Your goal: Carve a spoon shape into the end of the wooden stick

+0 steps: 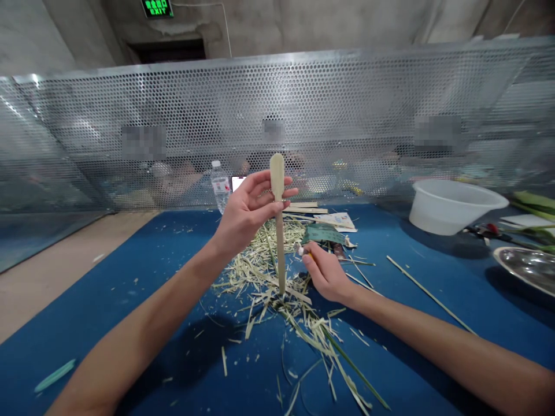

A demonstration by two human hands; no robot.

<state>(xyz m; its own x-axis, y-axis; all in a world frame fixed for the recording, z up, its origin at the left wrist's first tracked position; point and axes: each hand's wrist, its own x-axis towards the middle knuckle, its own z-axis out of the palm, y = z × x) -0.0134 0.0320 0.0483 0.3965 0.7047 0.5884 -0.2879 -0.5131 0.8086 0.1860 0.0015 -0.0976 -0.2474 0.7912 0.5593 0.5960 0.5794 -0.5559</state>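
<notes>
Left hand [247,216] has one paddle-shaped bamboo strip [278,219] upright, held in my fingers [260,199], which are fanned but closed enough to grip it. Wide end up, above the fingers; narrow end down, just over the shavings. Right hand [325,271] is just right of the strip, not touching it, fingers [314,260] narrowly pinched on one small yellow-and-white item [302,251], too small to identify.

Below the strip: one loose pile of shavings [264,277] on the blue table cover [95,329]. Right of my right hand: one long thin strip [429,294]. Far right: one white plastic basin [455,205] and one metal tray [529,268]. Far left of the strip: one water bottle [220,186].
</notes>
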